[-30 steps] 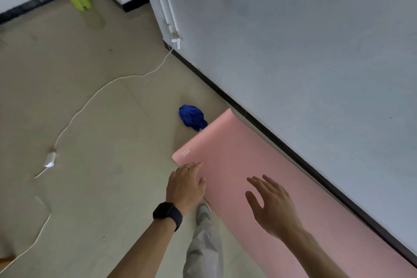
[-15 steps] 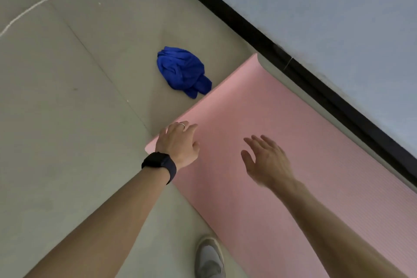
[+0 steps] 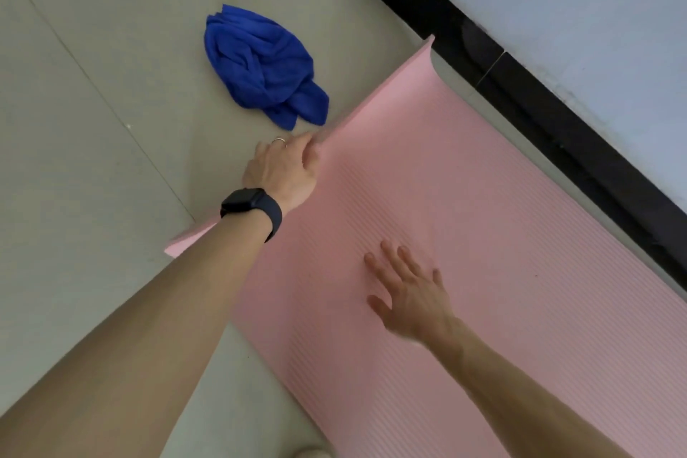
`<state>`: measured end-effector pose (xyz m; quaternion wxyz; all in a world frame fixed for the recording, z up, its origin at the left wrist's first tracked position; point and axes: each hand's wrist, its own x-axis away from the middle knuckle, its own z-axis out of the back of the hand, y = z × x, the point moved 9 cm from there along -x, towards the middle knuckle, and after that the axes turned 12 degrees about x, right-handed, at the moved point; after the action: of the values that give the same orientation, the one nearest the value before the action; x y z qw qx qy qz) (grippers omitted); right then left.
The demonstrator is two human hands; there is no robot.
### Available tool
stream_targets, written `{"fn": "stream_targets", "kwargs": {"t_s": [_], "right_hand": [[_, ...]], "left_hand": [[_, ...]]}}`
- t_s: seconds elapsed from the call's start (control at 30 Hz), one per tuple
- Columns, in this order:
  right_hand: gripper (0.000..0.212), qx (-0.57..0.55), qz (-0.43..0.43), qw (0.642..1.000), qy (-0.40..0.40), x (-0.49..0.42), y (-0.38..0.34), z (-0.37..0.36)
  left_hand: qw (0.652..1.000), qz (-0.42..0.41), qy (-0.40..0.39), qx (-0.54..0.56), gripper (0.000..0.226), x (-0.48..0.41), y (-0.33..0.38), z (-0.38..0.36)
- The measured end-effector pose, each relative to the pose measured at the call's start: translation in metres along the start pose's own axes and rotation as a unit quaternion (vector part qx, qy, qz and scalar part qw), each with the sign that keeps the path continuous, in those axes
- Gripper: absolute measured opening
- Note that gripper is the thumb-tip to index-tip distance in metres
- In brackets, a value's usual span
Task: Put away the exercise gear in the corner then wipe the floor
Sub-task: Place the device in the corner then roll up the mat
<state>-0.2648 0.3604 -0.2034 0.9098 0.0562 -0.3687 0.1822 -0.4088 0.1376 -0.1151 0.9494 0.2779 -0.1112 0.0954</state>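
A pink ribbed exercise mat (image 3: 464,204) lies on the floor along the wall, its far end lifted off the floor and curling up. My left hand (image 3: 284,169), with a dark watch on the wrist and a ring, grips that raised end edge, fingers curled round it. My right hand (image 3: 407,288) hovers with spread straight fingers over the middle of the mat; whether it touches the surface is unclear. A crumpled blue cloth (image 3: 262,65) lies on the floor just beyond the mat's end.
A black skirting board (image 3: 539,100) runs under a pale wall (image 3: 594,11) along the mat's right side. Grey floor tiles (image 3: 93,141) spread to the left. The toe of a shoe (image 3: 310,453) shows at the bottom edge.
I have bent closer to the floor. My left hand went from resting on the mat's corner to gripping its end edge and lifting it. The right hand has come lower over the mat.
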Motion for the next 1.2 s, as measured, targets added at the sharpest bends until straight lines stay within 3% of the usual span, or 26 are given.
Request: {"fn": "stream_targets", "kwargs": {"t_s": [0.1,0.27,0.43,0.53,0.6,0.7,0.77,0.9,0.97,1.07,1.2], "right_hand": [[0.070,0.005,-0.003,1.000,0.015,0.001,0.000,-0.001],[0.068,0.007,0.001,1.000,0.003,-0.006,0.001,0.011],[0.062,0.034,-0.005,0.999,-0.018,-0.008,-0.004,0.038],[0.055,-0.125,-0.062,0.990,0.038,-0.023,0.003,0.077],[0.051,-0.307,-0.094,0.940,0.115,-0.030,0.010,0.104],[0.053,-0.472,-0.123,0.855,0.176,-0.049,0.014,0.128],[0.056,-0.556,-0.137,0.805,0.156,-0.070,0.011,0.132],[0.039,-0.674,-0.163,0.714,0.101,-0.110,0.001,0.132],[0.058,-0.673,-0.191,0.706,0.108,-0.124,0.002,0.128],[0.053,-0.658,-0.214,0.709,0.137,-0.134,0.005,0.126],[0.063,-0.697,-0.242,0.663,0.126,-0.138,-0.001,0.122]], "left_hand": [[0.999,0.005,-0.028,-0.030,0.046,0.001,-0.002,-0.024],[0.992,-0.017,0.069,-0.101,0.049,0.006,0.006,-0.031],[0.991,-0.037,0.105,-0.077,0.038,0.006,0.003,-0.029],[0.986,-0.084,0.122,-0.081,0.033,0.010,0.006,-0.029],[0.981,-0.109,0.142,-0.081,0.035,0.015,0.009,-0.030],[0.972,-0.135,0.171,-0.089,0.037,0.018,0.011,-0.030],[0.968,-0.149,0.178,-0.091,0.041,0.019,0.012,-0.031],[0.963,-0.172,0.182,-0.102,0.049,0.019,0.007,-0.042],[0.961,-0.186,0.181,-0.099,0.048,0.019,0.004,-0.047],[0.958,-0.194,0.191,-0.093,0.044,0.014,-0.002,-0.045],[0.957,-0.192,0.198,-0.090,0.041,0.006,-0.013,-0.039]]}}
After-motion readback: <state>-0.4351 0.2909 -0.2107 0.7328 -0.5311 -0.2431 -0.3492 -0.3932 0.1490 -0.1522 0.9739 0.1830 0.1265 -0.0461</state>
